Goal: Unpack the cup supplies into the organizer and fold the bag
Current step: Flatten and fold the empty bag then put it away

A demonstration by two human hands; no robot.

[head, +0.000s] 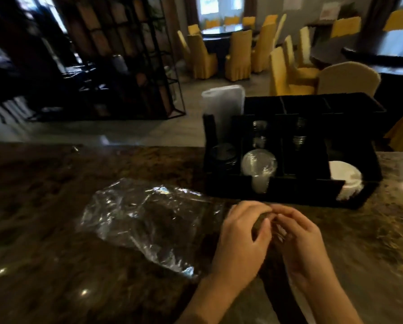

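Note:
A clear plastic bag [146, 220] lies flat and crinkled on the dark stone counter [55, 206]. Both hands meet at its right end, in front of the black organizer [289, 183]. My left hand [244, 232] and my right hand [298, 235] have curled fingers that pinch the bag's edge between them. The organizer holds dark lids [223, 155], clear dome lids with a clear cup [258, 164], white lids [345, 178] and a tall white sleeve of cups [226, 106].
The organizer stands at the counter's far right. Beyond the counter's far edge are a black wire rack [125, 66], yellow-covered chairs [237, 54] and round tables. A beige chair [347, 78] stands right behind the organizer.

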